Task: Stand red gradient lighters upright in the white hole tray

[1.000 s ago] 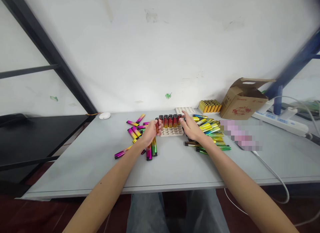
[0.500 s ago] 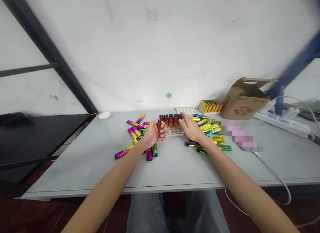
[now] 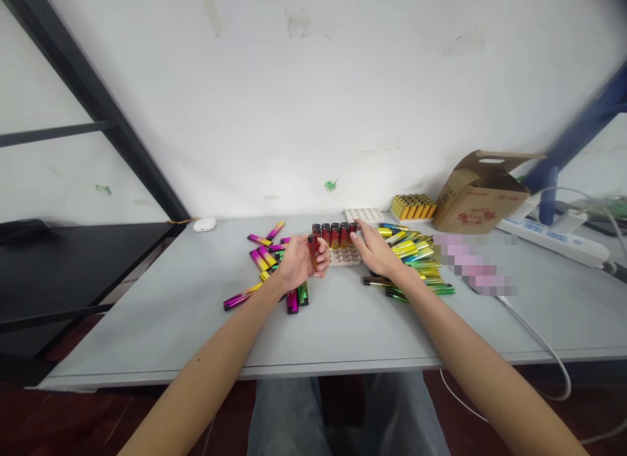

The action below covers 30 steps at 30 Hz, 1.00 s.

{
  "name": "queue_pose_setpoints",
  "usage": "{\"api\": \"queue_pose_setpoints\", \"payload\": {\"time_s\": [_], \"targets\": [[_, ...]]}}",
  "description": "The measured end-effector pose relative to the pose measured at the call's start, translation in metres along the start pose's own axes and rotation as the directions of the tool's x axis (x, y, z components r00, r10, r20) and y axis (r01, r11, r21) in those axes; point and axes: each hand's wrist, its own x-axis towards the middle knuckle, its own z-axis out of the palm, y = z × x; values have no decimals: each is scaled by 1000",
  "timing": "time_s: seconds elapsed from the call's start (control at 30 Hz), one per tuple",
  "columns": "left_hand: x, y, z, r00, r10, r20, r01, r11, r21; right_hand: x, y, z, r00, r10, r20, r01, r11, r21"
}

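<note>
One red lighter [image 3: 313, 248] remains gripped in the left hand [image 3: 301, 263], now nearer the tray [image 3: 343, 257]; right hand [image 3: 376, 252] open.

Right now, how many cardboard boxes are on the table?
1. The box sits at the table's far right, by the wall, flap open.

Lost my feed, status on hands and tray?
Left hand grips red-orange lighter. Right hand steadies white slotted tray. Loose yellow-green lighters crowd right.
</note>
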Motion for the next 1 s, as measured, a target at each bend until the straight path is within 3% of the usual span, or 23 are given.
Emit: {"api": "queue_pose_setpoints", "payload": {"time_s": [0.2,0.43,1.0], "targets": [[2,-2,2,999,40,-37,-38,998,42,-1,-1,-1,999,22,24,-22,1000,-1],[6,1,6,945,195,-262,-182,981,70,-2,-5,-3,1000,23,13,-23,999,24],[4,-3,10,963,183,-199,-171,983,73,0,-4,-4,1000,-8,21,8,1000,-1]]}}
